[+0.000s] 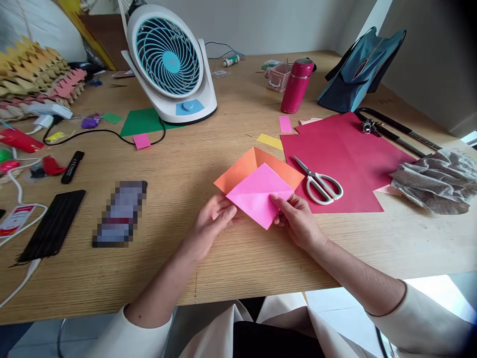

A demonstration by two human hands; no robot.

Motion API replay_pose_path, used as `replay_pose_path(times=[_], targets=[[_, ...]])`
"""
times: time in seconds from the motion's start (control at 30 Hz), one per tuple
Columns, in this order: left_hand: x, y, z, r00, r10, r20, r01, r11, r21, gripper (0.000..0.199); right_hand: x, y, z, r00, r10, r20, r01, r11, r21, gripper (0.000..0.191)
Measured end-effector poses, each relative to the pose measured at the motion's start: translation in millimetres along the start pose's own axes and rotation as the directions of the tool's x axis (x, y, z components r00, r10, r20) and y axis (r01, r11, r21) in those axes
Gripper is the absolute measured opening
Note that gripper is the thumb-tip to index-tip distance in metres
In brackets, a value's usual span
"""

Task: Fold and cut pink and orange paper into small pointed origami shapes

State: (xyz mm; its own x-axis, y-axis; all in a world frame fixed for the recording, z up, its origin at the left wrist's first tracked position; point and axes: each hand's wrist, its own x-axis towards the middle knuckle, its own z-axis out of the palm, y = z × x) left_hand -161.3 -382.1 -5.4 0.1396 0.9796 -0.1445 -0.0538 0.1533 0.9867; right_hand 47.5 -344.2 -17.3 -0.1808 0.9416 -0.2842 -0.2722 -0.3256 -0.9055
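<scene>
A creased pink paper square point(257, 191) is held up over the table, turned so one corner points toward me. My right hand point(296, 216) pinches its right side, thumb on top and fingers underneath. At the paper's left corner, my left hand point(212, 221) has its thumb apart from curled fingers; whether the fingertips touch the paper cannot be made out. Just beyond, an orange sheet of paper point(242, 169) with a crease lies partly hidden behind the pink one. White-handled scissors point(322, 186) rest to the right on large red paper point(346, 159).
A white fan point(169, 62) stands at the back, with a green sheet point(137, 122) under it. Left are a phone point(121, 214) and a black pouch-like item point(54, 223). A pink bottle point(297, 85), a blue bag point(361, 72) and crumpled cloth point(436, 181) sit right.
</scene>
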Motion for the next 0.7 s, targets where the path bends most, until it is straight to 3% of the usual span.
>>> replay_pose_path(times=[0.07,0.2,0.33,0.53,0.7], targets=[[2.7,-1.7,8.9,0.991,-0.125,0.057,0.136,0.954,-0.268,0.045,-2.7,2.8,0.9,0.999,0.000,0.049,0.002,0.999,-0.032,0.038],[8.7,-3.8,22.9,0.971,-0.207,-0.118,0.124,0.863,-0.490,0.038,-7.8,7.3,1.4,0.985,-0.008,0.170,0.027,0.993,-0.112,0.038],[9.9,-3.2,25.4,0.961,-0.186,-0.203,0.062,0.865,-0.497,0.037,-7.9,7.6,1.5,0.977,-0.014,0.212,0.043,0.990,-0.133,0.037],[9.4,-9.1,24.2,0.955,-0.182,-0.233,0.073,0.908,-0.412,0.033,-3.6,10.8,0.7,0.996,-0.038,0.079,0.047,0.991,-0.123,0.038],[11.4,-10.3,27.2,0.955,-0.115,-0.272,0.019,0.943,-0.333,0.034,-3.6,11.0,1.8,0.997,-0.050,0.059,0.056,0.994,-0.098,0.037]])
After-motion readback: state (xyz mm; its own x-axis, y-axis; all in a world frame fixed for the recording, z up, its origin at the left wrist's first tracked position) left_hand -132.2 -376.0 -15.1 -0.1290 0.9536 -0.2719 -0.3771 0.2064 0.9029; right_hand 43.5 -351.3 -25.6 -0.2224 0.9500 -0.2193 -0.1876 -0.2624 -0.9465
